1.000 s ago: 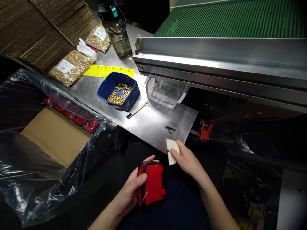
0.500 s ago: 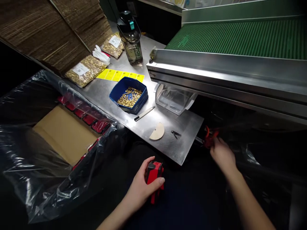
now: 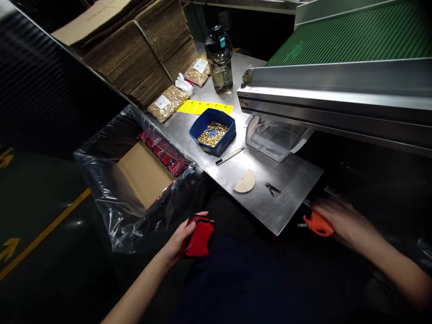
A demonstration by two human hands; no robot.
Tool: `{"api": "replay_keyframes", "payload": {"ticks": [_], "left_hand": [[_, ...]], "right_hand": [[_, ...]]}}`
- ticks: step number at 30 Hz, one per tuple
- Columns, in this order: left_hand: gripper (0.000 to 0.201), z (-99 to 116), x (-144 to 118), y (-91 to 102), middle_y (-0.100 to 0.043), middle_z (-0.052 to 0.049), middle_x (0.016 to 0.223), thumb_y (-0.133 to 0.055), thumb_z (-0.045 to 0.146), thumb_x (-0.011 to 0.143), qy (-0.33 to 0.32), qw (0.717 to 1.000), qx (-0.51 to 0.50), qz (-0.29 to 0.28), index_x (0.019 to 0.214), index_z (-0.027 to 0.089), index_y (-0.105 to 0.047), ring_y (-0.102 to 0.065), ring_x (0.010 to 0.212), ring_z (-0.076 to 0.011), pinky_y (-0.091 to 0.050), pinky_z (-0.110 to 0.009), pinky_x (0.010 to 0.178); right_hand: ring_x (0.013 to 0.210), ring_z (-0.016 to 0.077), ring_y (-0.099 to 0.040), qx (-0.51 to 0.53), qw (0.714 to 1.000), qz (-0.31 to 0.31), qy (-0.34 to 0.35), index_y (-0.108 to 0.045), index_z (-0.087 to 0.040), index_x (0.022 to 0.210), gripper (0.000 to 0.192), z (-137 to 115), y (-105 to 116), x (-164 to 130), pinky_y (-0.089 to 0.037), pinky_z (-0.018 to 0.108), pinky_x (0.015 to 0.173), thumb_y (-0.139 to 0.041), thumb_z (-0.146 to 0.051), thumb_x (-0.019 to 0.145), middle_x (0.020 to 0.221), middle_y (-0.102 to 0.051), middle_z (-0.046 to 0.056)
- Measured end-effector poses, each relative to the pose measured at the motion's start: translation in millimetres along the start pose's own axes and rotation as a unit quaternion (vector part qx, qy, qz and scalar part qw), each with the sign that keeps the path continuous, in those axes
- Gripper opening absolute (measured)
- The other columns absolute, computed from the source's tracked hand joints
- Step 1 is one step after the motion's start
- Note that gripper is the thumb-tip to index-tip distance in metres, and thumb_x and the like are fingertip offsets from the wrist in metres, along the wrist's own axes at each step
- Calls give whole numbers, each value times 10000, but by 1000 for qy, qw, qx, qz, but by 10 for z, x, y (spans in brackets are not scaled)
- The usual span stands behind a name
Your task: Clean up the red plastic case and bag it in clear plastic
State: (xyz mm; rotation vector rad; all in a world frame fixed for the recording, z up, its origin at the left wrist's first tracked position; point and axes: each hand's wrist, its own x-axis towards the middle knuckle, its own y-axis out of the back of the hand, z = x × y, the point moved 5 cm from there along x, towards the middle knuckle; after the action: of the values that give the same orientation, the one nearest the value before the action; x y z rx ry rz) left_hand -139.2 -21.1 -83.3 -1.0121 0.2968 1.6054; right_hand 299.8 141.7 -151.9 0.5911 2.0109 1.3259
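Note:
My left hand (image 3: 177, 240) is closed around a red-and-black plastic housing (image 3: 200, 238), held in front of the bench corner with its red face turned up. Past the bench's right edge, my right hand (image 3: 340, 220) lies over an orange-handled tool (image 3: 319, 224). Motion smears its fingers, so whether they grip the tool is unclear. On the metal bench (image 3: 266, 211) between the hands lie a cream half-disc (image 3: 245, 182) and a small black metal piece (image 3: 272, 188). Behind them are a pen (image 3: 230, 156) and a blue bin (image 3: 227, 145) of small brass-coloured parts.
Left of the bench, a plastic-lined box (image 3: 111, 211) holds several red-and-black units and a cardboard sheet (image 3: 145, 173). A bottle (image 3: 221, 69), bagged parts (image 3: 168, 103) and stacked cardboard (image 3: 135, 58) stand behind. A green conveyor (image 3: 354, 40) overhangs a clear tray (image 3: 270, 139).
The view has swung left. My left hand has turned the housing so that its broad red face shows. My right hand, earlier gripping the orange-handled tool, now lies blurred over it.

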Motion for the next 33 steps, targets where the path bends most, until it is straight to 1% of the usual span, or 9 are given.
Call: {"api": "replay_keyframes", "payload": {"ticks": [3, 6, 10, 15, 20, 22, 24, 27, 33], "left_hand": [[584, -82, -84, 49, -627, -181, 1438, -740, 413, 912, -14, 999, 9, 33, 1427, 204, -560, -677, 1158, -313, -626, -371, 828], [566, -153, -92, -67, -584, -158, 1496, -689, 413, 944, -14, 999, -1, 35, 1460, 245, -528, -663, 1187, -324, -637, -389, 803], [600, -169, -55, -134, -601, -153, 1483, -682, 378, 953, -16, 998, 20, 55, 1499, 230, -482, -659, 1220, -294, -604, -334, 892], [726, -180, 11, -8, -567, -169, 1514, -710, 477, 906, -12, 997, 67, 43, 1527, 215, -439, -610, 1311, -338, -533, -373, 1034], [934, 14, -24, -74, -486, -171, 1580, -766, 531, 844, -57, 966, 244, -60, 1602, 255, -296, -517, 1404, -385, -374, -520, 1206], [1055, 160, -72, -182, -452, -136, 1608, -823, 479, 808, -93, 908, 395, -102, 1635, 315, -188, -466, 1446, -367, -321, -533, 1238], [1132, 288, -113, -315, -432, -109, 1622, -839, 387, 801, -137, 815, 543, -150, 1646, 359, -86, -440, 1456, -353, -321, -536, 1235], [1178, 356, -131, -483, -454, -130, 1594, -818, 312, 792, -174, 701, 654, -224, 1652, 331, -14, -472, 1406, -362, -401, -517, 1176], [1108, 210, -81, -626, -474, -199, 1562, -756, 253, 797, -196, 643, 687, -274, 1659, 233, -60, -491, 1385, -415, -384, -568, 1175]], "right_hand": [[1226, 298, -613, 82, 991, -60, 92, -679, -222, 1204, 512, -896, 210, 34, -291, 479, 1217, -624, -114, 707, 1245, -707, 116], [936, 309, -702, 91, 985, -116, 87, -705, -172, 960, 280, -1785, 372, 253, -521, 438, 927, -704, -154, 680, 954, -740, 117], [740, 279, -735, 93, 980, -168, 44, -701, -175, 832, 112, -2390, 374, 599, -509, 343, 664, -731, -192, 726, 793, -743, 90], [734, 256, -759, 101, 969, -224, 15, -705, -174, 730, 71, -2427, 334, 711, -480, 286, 636, -747, -230, 740, 741, -745, 89], [735, 281, -761, 94, 962, -256, -20, -735, -180, 788, 73, -2153, 554, 595, -457, 297, 594, -707, -233, 746, 787, -765, 97], [724, 282, -755, 92, 962, -256, -36, -737, -201, 808, 95, -1989, 677, 537, -419, 296, 555, -677, -227, 739, 785, -768, 77], [695, 263, -743, 99, 961, -255, -40, -731, -221, 793, 101, -1849, 778, 500, -370, 287, 514, -648, -210, 736, 756, -761, 53], [617, 227, -712, 113, 953, -280, -26, -718, -217, 731, 86, -1768, 852, 499, -312, 272, 462, -647, -176, 706, 688, -735, 42], [667, 260, -728, 96, 954, -282, -27, -747, -183, 786, 119, -1965, 988, 714, -342, 275, 476, -664, -217, 707, 743, -751, 83]]}}
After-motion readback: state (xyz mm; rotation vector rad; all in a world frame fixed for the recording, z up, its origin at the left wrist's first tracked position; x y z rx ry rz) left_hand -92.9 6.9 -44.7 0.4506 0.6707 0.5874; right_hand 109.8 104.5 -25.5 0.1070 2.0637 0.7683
